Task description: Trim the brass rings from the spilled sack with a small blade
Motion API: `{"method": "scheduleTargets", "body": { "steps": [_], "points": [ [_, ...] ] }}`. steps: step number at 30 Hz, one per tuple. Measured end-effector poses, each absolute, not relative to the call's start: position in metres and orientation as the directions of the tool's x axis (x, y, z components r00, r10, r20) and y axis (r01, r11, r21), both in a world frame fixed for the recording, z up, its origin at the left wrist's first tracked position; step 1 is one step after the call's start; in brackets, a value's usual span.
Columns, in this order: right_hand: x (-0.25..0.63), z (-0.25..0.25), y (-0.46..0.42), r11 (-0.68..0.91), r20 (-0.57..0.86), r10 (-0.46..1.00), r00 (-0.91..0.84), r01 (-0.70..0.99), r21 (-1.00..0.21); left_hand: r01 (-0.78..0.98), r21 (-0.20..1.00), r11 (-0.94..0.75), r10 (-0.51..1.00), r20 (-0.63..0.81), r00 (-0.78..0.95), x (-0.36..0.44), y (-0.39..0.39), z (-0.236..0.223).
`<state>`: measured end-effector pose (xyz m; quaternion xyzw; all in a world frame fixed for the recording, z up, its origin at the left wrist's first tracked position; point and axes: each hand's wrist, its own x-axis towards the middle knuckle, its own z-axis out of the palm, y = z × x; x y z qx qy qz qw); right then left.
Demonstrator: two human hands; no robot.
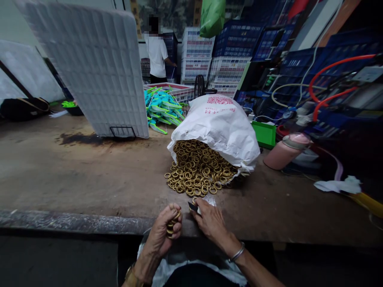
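Several gold-coloured rings are stacked in the curled fingers of my left hand, just off the table's front edge. My right hand is closed around a small tool with a dark pointed blade; most of it is hidden by the fingers. At those fingertips lies one loose ring on the tabletop. Beyond both hands, a heap of similar rings spills from the mouth of a white woven sack lying on its side.
The brown table carries a tall white ribbed panel, a pile of turquoise-and-green pieces, a green tray and a pink bottle. Stacked crates and a person are behind. Red hoses hang at right.
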<state>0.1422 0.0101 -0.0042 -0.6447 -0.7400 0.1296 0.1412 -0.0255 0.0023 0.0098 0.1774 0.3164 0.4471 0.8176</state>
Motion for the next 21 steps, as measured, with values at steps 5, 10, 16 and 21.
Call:
{"method": "scheduleTargets", "body": {
  "steps": [5,10,16,21],
  "points": [
    [0.142,-0.008,0.01,0.161,0.104,0.986,-0.13,0.9,-0.405,-0.626,0.531,0.571,0.821,-0.347,0.453,-0.027,0.005,0.01],
    [0.143,-0.008,0.012,0.136,0.106,0.99,-0.09,0.793,-0.593,-0.639,0.511,0.575,0.818,-0.377,0.434,-0.024,0.007,0.009],
    [0.145,0.008,0.02,-0.143,-0.143,0.989,0.026,0.372,-0.917,-0.447,0.783,0.433,0.9,-0.35,0.259,-0.009,0.004,0.009],
    [0.141,0.02,0.014,-0.381,-0.384,0.921,-0.066,0.043,-0.923,-0.112,0.986,0.125,0.992,-0.121,0.04,0.002,0.002,0.007]
  ]
}}
